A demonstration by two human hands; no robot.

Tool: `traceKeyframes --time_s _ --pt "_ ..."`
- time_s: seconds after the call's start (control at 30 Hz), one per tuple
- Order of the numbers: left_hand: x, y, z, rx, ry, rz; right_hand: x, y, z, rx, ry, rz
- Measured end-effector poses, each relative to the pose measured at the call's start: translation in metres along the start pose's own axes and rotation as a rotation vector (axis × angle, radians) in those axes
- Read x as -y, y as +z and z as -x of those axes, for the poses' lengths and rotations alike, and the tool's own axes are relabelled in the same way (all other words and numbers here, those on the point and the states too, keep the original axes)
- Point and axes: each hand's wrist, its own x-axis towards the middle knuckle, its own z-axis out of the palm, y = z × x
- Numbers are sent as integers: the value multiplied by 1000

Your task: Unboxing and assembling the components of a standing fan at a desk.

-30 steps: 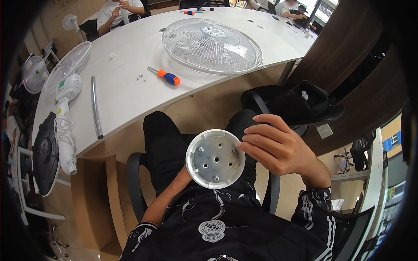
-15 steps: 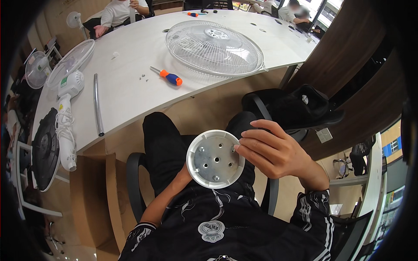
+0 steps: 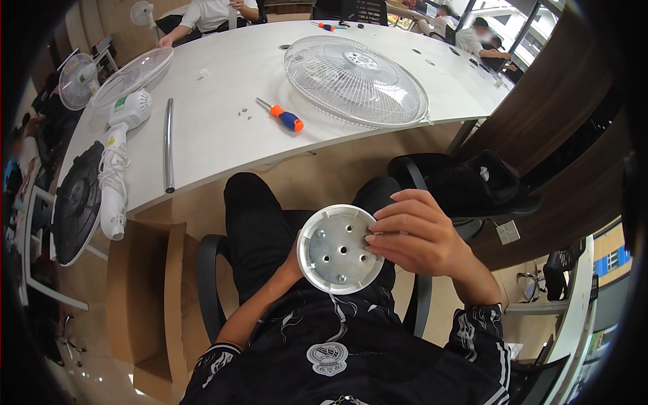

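A round white fan-stand part (image 3: 331,214) with a metal plate (image 3: 331,247) inside its rim faces up over my lap. My left hand (image 3: 291,262) grips it from the left side and behind, with most of the fingers hidden. Screw heads (image 3: 341,278) and open holes show in the plate. My right hand (image 3: 422,236) reaches over the right rim. Its thumb and fingertips come together at the plate's right side, covering whatever small thing may be between them.
On the white table (image 3: 216,135) are a screwdriver (image 3: 287,120), several small screws (image 3: 245,113), a metal tube (image 3: 169,145), a wire fan grille (image 3: 358,81), a white fan body (image 3: 128,128) and a black round base (image 3: 77,202). A cardboard box (image 3: 138,290) stands left of my chair. People sit beyond.
My view has shifted, so the table's things appear farther right. The right fingertips have moved slightly inward and lower on the plate. My left hand keeps its hold.
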Motion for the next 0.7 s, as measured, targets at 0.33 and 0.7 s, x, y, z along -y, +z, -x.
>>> traceKeyframes --time_s 0.33,0.7 --pt "0 -3 8 16 18 -140 -3 9 -1 -60 196 -179" --pt "-2 -1 11 -34 5 -139 12 22 -3 -132 203 -28"
